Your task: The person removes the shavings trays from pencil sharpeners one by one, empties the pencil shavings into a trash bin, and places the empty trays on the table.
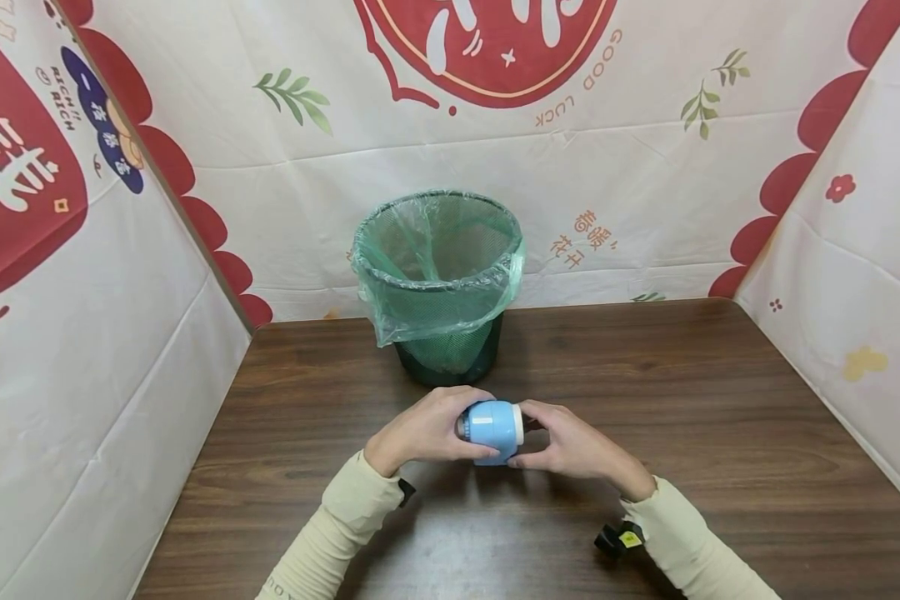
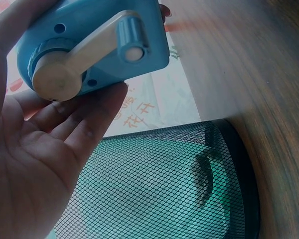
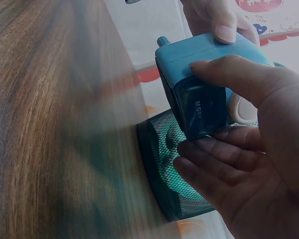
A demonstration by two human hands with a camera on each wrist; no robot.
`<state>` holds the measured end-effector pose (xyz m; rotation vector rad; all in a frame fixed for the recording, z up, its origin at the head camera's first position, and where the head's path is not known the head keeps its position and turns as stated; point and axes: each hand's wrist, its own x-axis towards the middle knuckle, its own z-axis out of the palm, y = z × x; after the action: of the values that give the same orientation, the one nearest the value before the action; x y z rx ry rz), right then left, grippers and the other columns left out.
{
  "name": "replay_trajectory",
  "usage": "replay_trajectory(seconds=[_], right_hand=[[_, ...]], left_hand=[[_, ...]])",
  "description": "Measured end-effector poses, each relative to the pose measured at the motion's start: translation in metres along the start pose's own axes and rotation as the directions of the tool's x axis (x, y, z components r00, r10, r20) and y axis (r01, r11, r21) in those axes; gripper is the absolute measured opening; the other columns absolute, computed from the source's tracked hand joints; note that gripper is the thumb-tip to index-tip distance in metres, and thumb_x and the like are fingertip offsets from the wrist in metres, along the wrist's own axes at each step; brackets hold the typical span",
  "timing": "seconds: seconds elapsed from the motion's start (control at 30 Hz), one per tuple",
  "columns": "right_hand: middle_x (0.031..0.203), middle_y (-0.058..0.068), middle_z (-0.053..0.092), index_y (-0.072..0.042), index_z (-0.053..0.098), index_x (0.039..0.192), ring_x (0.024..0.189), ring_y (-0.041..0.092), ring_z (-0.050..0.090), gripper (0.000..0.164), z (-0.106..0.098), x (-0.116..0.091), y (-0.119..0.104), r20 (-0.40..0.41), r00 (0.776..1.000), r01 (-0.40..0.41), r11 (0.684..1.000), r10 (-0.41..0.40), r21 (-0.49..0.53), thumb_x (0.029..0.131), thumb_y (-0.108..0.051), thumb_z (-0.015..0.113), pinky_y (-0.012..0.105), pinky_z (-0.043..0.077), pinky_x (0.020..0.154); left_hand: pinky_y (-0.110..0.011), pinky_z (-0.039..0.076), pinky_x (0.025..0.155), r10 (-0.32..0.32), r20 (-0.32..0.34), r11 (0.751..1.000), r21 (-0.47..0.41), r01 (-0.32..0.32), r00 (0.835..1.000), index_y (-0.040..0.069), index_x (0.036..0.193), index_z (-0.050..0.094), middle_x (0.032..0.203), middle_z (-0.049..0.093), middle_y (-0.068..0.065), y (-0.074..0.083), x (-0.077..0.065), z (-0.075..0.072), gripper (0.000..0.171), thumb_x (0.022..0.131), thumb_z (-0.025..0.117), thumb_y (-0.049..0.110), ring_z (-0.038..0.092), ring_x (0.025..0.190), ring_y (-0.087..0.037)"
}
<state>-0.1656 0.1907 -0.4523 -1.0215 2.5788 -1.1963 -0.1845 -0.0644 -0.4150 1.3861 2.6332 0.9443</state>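
Note:
A blue crank pencil sharpener (image 1: pixel 492 427) is held between both hands above the table. Its cream crank arm (image 2: pixel 92 42) with a blue knob faces the left wrist camera. On its other side, the right wrist view shows a dark see-through shavings drawer (image 3: pixel 202 107) and a cream round part (image 3: pixel 243 109). My left hand (image 1: pixel 438 425) grips the body from the left, thumb and fingers on opposite sides. From the right, my right hand (image 1: pixel 573 442) pinches the drawer end, with the thumb at the drawer's edge and fingertips at its opposite side.
A dark mesh wastebasket (image 1: pixel 450 358) lined with a green plastic bag (image 1: pixel 435 312) stands on the brown wooden table (image 1: pixel 645 375), just beyond the hands. Printed white cloth (image 1: pixel 270 208) hangs behind the table and along its sides.

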Motion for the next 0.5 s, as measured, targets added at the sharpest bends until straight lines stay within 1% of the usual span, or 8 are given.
replay_trajectory(seconds=[0.1, 0.3, 0.5], right_hand=[[0.117, -0.004, 0.064, -0.014, 0.058, 0.125, 0.105, 0.014, 0.063, 0.051, 0.0002, 0.0001, 0.0003, 0.006, 1.0, -0.005, 1.0, 0.005, 0.002, 0.085, -0.038, 0.079, 0.043, 0.055, 0.091], [0.117, -0.003, 0.065, -0.013, 0.058, 0.126, 0.105, 0.013, 0.064, 0.053, 0.0008, 0.0008, -0.0011, 0.014, 1.0, -0.01, 1.0, 0.01, 0.01, 0.085, -0.039, 0.078, 0.04, 0.055, 0.09], [0.117, -0.007, 0.065, -0.015, 0.058, 0.125, 0.106, 0.011, 0.065, 0.053, 0.0018, 0.0006, -0.0023, 0.013, 1.0, -0.018, 0.999, 0.018, 0.037, 0.083, -0.039, 0.08, 0.037, 0.055, 0.091]], left_hand=[[-0.018, 0.052, 0.078, 0.0, 0.004, 1.0, -0.003, 0.0, 1.0, 0.008, 0.125, 0.061, 0.11, 0.066, -0.001, -0.0003, -0.0003, -0.0003, 0.06, 0.079, 0.083, 0.039, 0.061, 0.091, -0.008], [-0.017, 0.051, 0.078, -0.002, 0.012, 1.0, 0.001, 0.002, 1.0, 0.008, 0.124, 0.061, 0.11, 0.066, -0.001, -0.0003, -0.0005, -0.0015, 0.059, 0.079, 0.083, 0.04, 0.061, 0.091, -0.008], [-0.015, 0.05, 0.077, -0.004, 0.027, 1.0, 0.015, 0.003, 1.0, 0.009, 0.125, 0.062, 0.109, 0.066, 0.0, -0.0011, -0.0008, -0.0022, 0.059, 0.079, 0.083, 0.041, 0.06, 0.091, -0.007]])
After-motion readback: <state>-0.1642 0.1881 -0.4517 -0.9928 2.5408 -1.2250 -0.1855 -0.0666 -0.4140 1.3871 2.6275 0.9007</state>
